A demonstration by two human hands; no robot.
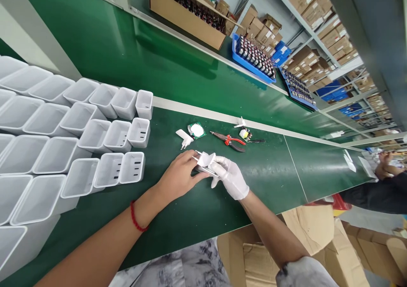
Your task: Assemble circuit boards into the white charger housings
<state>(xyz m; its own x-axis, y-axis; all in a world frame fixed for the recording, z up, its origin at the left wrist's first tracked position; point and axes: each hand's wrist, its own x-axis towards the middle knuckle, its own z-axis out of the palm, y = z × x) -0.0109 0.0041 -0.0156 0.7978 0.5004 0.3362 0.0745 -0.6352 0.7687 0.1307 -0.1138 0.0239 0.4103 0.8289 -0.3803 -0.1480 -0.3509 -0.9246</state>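
Between both hands, just above the green workbench (178,219), is a small white plastic part (206,160) with thin prongs at its left side. My left hand (178,176), bare with a red bracelet, grips its left edge. My right hand (230,176), in a white glove, pinches it from the right. Beyond the hands lie a white plastic piece (184,137), a green circuit board with a white disc (196,130) and red-handled pliers (229,140). Farther right are a small board with a yellow component (244,134) and another white piece (241,122).
Rows of white plastic bins (79,117) fill the bench's left side. Behind a raised rail stand a long cardboard box (187,18) and blue trays of small parts (254,58). Open cardboard boxes (311,232) stand below the front edge. Another person's arm (388,168) shows far right.
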